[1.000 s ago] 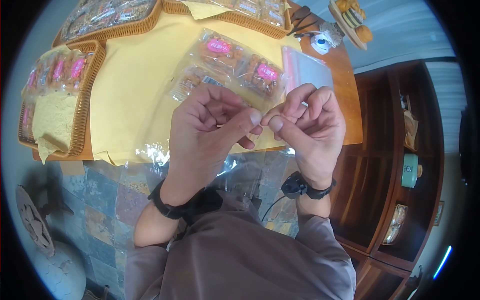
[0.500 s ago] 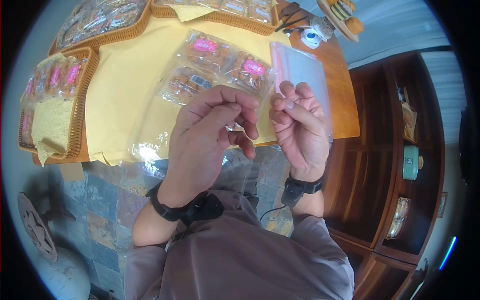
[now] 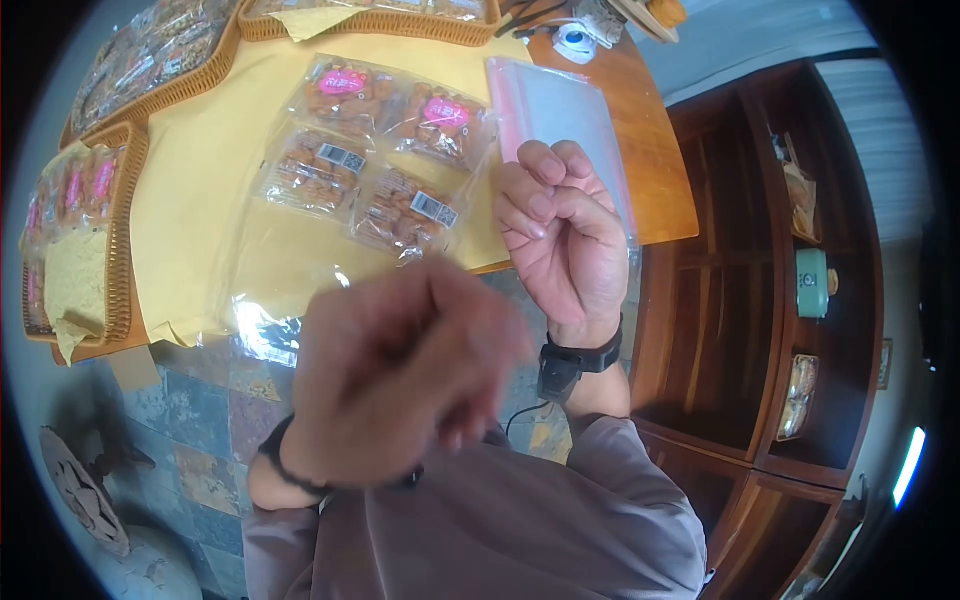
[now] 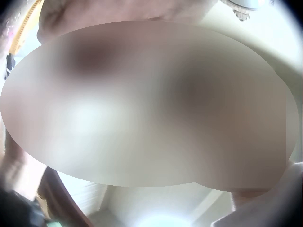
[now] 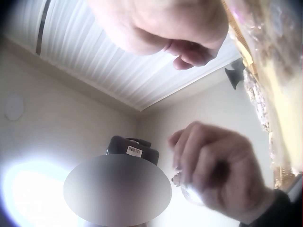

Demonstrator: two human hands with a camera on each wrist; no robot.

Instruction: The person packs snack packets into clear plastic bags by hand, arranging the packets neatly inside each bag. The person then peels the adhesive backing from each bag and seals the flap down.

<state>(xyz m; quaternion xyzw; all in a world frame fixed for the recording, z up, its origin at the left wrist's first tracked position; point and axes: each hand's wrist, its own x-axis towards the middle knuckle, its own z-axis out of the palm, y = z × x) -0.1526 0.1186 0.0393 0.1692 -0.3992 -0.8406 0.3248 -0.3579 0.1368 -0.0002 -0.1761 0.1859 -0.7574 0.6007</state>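
My left hand (image 3: 395, 375), blurred by motion, is over my lap near the table's front edge with its fingers bent in. In the right wrist view the left hand (image 5: 215, 172) has loosely bent fingers; I cannot tell whether it pinches anything thin. My right hand (image 3: 565, 235) is raised, palm toward me, fingers curled and thumb against them, with nothing showing between. Beyond the hands a large clear plastic bag (image 3: 255, 235) lies on yellow paper, its near end drooping over the edge. Inside are several packs of brown snacks (image 3: 440, 125), some with pink labels, others with barcodes.
Flat clear bags (image 3: 560, 110) with pink edges lie at the table's right. Wicker baskets (image 3: 122, 250) of packed snacks line the left and back. A white tape roll (image 3: 574, 42) sits at the back right. Wooden shelves (image 3: 715, 270) stand to the right.
My hands were fingertip to fingertip, then came apart. The left has swung down toward my body; the right stays raised with fingers more curled. The head view has turned rightward.
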